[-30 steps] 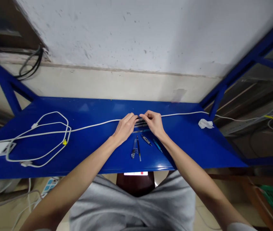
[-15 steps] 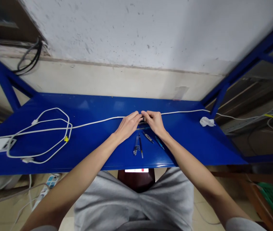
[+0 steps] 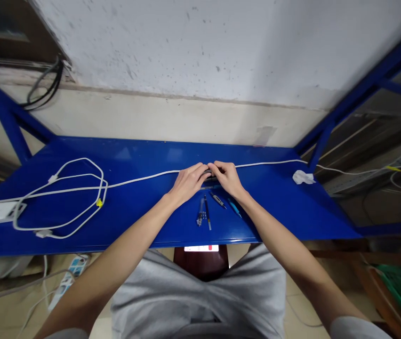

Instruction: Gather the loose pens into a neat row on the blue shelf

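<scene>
Left hand (image 3: 189, 182) and right hand (image 3: 227, 179) curled, fingertips nearly meeting, pinching a dark slender piece (image 3: 208, 171) above the blue worktop (image 3: 144, 212). Nearer the front edge: clear tube (image 3: 201, 207), contents too small to tell, dark refill (image 3: 207, 210) beside it, grey pen part (image 3: 218, 199), teal pen part (image 3: 235, 207).

Much is covered at your grip.
Between your left hand (image 3: 188, 182) and your right hand (image 3: 228, 178), the thin dark pieces (image 3: 213, 178) are mostly hidden and too small to count. Your hands also hide the middle of the white cable (image 3: 144, 178); far left of the grip, the view's edge cuts it.
</scene>
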`<state>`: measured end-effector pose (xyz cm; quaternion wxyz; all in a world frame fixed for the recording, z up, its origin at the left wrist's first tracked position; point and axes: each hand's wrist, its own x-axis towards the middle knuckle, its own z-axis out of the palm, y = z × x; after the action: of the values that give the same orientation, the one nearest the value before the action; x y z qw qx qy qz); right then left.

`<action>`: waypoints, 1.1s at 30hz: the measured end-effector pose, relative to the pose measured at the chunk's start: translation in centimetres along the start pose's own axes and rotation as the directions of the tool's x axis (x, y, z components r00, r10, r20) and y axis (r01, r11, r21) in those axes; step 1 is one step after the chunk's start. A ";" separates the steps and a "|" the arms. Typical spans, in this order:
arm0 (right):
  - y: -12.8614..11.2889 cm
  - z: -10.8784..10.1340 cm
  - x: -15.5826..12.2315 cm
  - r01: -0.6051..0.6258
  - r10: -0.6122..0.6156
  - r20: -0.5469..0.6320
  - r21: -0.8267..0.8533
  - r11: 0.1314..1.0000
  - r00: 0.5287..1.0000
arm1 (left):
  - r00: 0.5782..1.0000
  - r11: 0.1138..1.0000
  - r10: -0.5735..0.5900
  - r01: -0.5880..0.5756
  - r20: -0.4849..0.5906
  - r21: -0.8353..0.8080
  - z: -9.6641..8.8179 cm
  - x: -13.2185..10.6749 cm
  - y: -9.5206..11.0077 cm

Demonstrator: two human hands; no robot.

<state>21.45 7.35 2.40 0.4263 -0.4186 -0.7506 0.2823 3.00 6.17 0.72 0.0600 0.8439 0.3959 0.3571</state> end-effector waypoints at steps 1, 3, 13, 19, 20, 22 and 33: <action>0.0 0.1 0.0 -0.003 0.003 0.014 0.013 1.000 1.000 | 1.000 1.000 0.006 -0.006 -0.004 -0.008 0.0 0.0 0.0; 0.0 0.1 0.2 -0.021 0.017 0.054 0.067 0.998 0.998 | 1.000 1.000 -0.002 0.002 -0.022 -0.002 0.1 -0.1 -0.1; -4.1 -2.0 -4.5 -0.093 0.088 0.070 0.069 0.993 0.994 | 0.975 0.981 -0.165 0.177 -0.150 0.073 -0.1 -0.1 -0.3; -7.3 -1.4 -9.9 0.019 0.144 0.324 -0.450 0.893 0.935 | 0.975 0.983 -0.168 0.176 -0.147 0.043 0.3 -0.1 0.0; -7.5 -1.2 -10.0 0.026 0.153 0.331 -0.479 0.877 0.931 | 0.973 0.983 -0.175 0.182 -0.148 0.031 0.3 -0.1 0.1; -7.7 -0.8 -9.9 0.044 0.167 0.345 -0.529 0.847 0.924 | 0.970 0.981 -0.192 0.196 -0.149 0.006 0.4 -0.1 0.3; -6.9 0.3 -9.4 0.038 0.211 0.367 -0.566 0.823 0.906 | 0.966 0.974 -0.228 0.226 -0.122 -0.031 0.3 0.1 0.7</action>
<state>21.26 -4.24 3.83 0.1021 -0.4900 -0.8525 0.1509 3.70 5.80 0.82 0.0829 0.7683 0.4899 0.4034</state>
